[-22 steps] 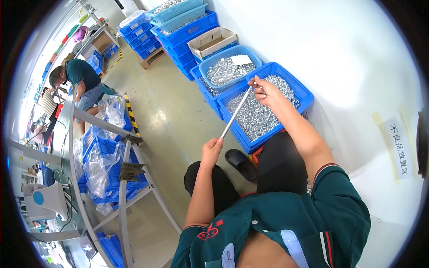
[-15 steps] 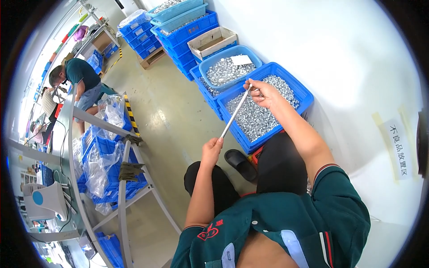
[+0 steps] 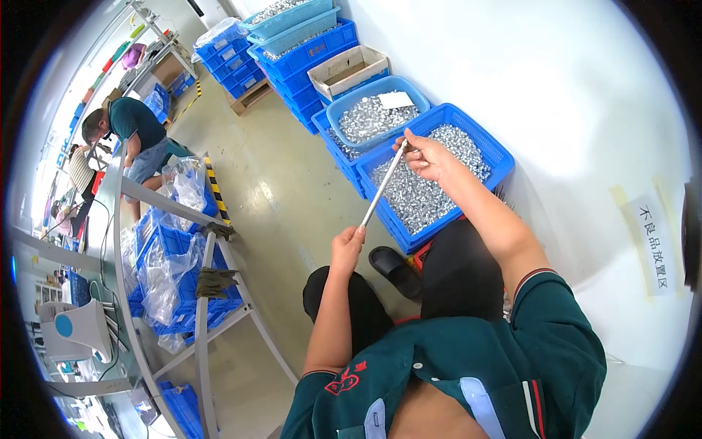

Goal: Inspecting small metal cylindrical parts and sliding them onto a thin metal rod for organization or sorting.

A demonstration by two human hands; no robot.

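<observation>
A thin silvery-white rod (image 3: 382, 186) slants between my two hands, in front of a blue crate. My left hand (image 3: 347, 247) is closed round its lower, near end. At the upper end, the fingers of my right hand (image 3: 425, 155) pinch the rod's tip; whether a small part sits there too cannot be made out. Beneath my right hand stands the blue crate (image 3: 499, 155), filled with many small shiny metal parts (image 3: 420, 201).
Behind the crate stand a light-blue basin (image 3: 335, 110) of metal parts and an open box (image 3: 349, 71). Stacked blue crates (image 3: 296, 84) rise farther back. A grey metal frame (image 3: 202, 329) and bagged crates (image 3: 168, 271) line the left. A person (image 3: 135, 135) bends beyond it.
My right hand has shifted very slightly left at the rod's upper end. My left hand keeps its hold, and the rod stays at nearly the same slant.
</observation>
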